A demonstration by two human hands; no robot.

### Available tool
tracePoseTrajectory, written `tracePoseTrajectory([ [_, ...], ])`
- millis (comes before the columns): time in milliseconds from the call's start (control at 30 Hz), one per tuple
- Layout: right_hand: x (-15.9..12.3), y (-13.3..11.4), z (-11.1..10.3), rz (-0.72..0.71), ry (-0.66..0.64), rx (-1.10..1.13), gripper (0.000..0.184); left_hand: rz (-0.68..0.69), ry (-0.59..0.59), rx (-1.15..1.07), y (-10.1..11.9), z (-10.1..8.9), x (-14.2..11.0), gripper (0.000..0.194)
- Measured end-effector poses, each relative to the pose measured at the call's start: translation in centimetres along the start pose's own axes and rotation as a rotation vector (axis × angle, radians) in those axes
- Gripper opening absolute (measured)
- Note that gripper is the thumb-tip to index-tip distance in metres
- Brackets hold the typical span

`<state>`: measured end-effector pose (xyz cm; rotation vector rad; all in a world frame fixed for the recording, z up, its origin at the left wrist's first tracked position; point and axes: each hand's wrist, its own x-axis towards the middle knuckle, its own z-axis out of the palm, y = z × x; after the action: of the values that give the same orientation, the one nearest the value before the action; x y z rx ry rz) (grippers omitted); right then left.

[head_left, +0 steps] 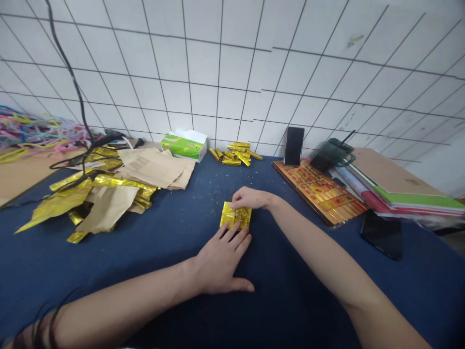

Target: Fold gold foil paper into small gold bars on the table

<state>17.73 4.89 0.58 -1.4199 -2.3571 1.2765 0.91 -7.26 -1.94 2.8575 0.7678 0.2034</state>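
A small square of gold foil paper (238, 216) lies flat on the dark blue tabletop in front of me. My left hand (223, 259) is open, its fingertips spread over the near edge of the foil and its thumb stretched out to the right. My right hand (250, 198) is curled at the far edge, with thumb and fingers closed on the foil; the exact grip is partly hidden. Beyond the hands, near the wall, sits a small pile of rolled gold foil pieces (238, 154).
To the left lie gold foil sheets (61, 203) and brown paper pieces (152, 167) under a black cable (72, 72). A green tissue box (185, 145) stands by the tiled wall. At right are a propped phone (293, 145), printed gold-red packs (319, 191) and a black phone (382, 235).
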Motion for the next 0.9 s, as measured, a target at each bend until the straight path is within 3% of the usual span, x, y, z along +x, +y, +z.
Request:
tracePoseTrajectory([
  [133, -0.9, 1.2, 0.3, 0.036, 0.104, 0.136, 0.029, -0.018, 0.093, 0.058, -0.3, -0.4, 0.1, 0.072],
  [300, -2.6, 1.7, 1.6, 0.154, 0.328, 0.202, 0.029, -0.161, 0.231, 0.131, -1.0, -1.1, 0.2, 0.052],
  [400, -3.5, 1.7, 2.8, 0.231, 0.412, 0.186, 0.027, -0.194, 0.24, 0.192, -1.5, -0.6, 0.3, 0.07],
  [533, -4.2, 1.7, 3.7, 0.284, 0.493, 0.106, 0.024, -0.167, 0.09, 0.183, -2.0, 0.6, 0.3, 0.094],
  [667, -5.3, 1.3, 4.1, 0.269, 0.659, -0.247, 0.016, -0.187, 0.009, 0.155, -2.1, 1.1, 0.2, 0.093],
  [733, -6.1, 1.0, 4.6, 0.165, 0.725, -0.529, 0.027, -0.19, 0.005, 0.144, -2.1, 1.0, 0.2, 0.094],
  [833, -7.2, 0.4, 6.1, -0.129, 0.537, -0.748, 0.046, -0.191, 0.003, 0.129, -2.0, 0.9, 0.2, 0.094],
  [900, -7.6, 0.3, 7.1, -0.239, 0.376, -0.787, 0.062, -0.19, 0.001, 0.127, -1.9, 0.8, 0.3, 0.094],
])
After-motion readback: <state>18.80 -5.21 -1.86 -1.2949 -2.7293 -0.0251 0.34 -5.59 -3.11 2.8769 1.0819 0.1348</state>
